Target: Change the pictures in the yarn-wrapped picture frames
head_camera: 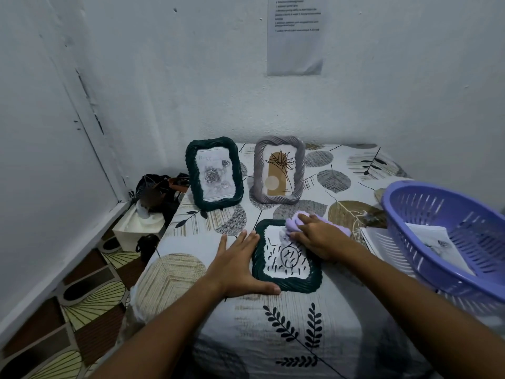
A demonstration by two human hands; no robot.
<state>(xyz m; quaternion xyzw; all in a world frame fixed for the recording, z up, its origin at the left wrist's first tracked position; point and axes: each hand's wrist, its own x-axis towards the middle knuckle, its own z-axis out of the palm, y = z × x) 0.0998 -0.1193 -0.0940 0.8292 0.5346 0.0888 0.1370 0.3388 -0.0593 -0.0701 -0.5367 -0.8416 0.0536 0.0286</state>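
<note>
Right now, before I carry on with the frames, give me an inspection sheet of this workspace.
Surface: table under a leaf-print cloth.
Job's things: dark green frame lies flat, picture in; second dark green frame and grey frame stand upright behind it, pictures in.
Clutter: purple basket at right holds printed sheets; purple cloth.
Hands: left hand flat beside the lying frame, thumb at its near edge; right hand presses the cloth onto its glass.
Cables: nothing seen.
Surroundings: wall notice; dark bags on the floor at left.

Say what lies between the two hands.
In the head view, the flat green frame lies between the left hand, pressed flat at its edge, and the right hand holding a purple cloth.
</note>
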